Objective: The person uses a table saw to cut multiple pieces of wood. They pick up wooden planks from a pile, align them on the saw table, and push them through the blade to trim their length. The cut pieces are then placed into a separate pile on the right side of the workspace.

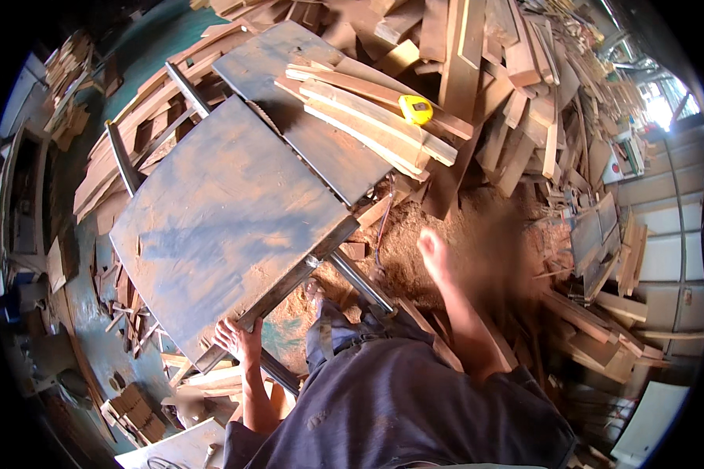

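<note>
Left hand (238, 338) grips near table (227, 219) edge | right hand (434, 252) blurred, grasp unclear | risk: slats (368, 117) far right may slide off.

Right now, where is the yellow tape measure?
In the head view, the yellow tape measure lies up and right of centre, on a stack of pale wooden slats resting on the far part of the metal saw table.

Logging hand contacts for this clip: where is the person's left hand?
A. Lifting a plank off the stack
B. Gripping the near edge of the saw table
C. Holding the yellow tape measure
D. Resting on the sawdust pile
B: the left hand curls over the near edge of the saw table, while the yellow tape measure lies untouched on the planks.
</note>
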Action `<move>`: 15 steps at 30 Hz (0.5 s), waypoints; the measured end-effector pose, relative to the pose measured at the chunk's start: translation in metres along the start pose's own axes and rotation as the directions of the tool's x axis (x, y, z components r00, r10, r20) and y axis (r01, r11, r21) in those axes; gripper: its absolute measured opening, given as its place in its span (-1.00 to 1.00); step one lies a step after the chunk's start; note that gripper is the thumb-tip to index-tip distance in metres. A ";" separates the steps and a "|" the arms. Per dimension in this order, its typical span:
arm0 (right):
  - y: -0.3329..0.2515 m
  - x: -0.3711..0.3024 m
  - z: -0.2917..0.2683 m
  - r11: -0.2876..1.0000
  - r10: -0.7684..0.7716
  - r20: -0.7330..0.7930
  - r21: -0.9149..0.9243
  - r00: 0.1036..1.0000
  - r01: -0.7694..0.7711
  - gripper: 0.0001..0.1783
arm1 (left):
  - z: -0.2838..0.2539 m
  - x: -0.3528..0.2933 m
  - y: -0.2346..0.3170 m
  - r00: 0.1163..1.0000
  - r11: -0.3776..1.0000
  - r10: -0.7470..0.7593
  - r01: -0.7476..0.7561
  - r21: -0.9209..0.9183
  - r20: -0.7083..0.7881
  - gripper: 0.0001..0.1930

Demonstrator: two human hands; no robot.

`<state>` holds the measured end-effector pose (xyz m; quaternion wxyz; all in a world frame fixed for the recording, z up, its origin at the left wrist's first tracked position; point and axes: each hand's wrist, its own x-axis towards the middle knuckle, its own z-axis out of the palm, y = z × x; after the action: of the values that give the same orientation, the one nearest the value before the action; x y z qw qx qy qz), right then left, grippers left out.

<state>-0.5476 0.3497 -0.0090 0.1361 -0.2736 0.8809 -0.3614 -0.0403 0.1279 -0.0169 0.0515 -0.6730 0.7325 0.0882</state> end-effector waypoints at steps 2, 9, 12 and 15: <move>-0.046 0.054 -0.017 0.995 -0.087 -0.138 0.025 0.987 0.092 -0.62 | 0.006 -0.004 -0.006 1.000 1.000 -0.009 0.009 -0.002 -0.023 0.12; -0.093 0.199 -0.066 0.872 -0.315 -0.140 -0.433 0.939 0.228 -0.24 | -0.005 0.003 0.008 0.999 1.000 -0.028 0.028 0.015 0.037 0.04; -0.092 0.223 -0.062 0.796 -0.335 0.000 -0.535 0.942 0.283 -0.15 | 0.006 -0.007 0.010 0.995 0.995 -0.094 0.093 -0.036 -0.026 -0.04; -0.079 0.236 -0.063 0.749 -0.366 0.107 -0.555 0.924 0.361 -0.12 | 0.008 -0.036 0.055 0.984 0.985 -0.100 0.078 -0.151 -0.147 -0.10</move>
<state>-0.7371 0.2021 0.0815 -0.0278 -0.4657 0.8783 -0.1049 -0.0918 0.1691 -0.0141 -0.0504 -0.7120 0.6950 0.0863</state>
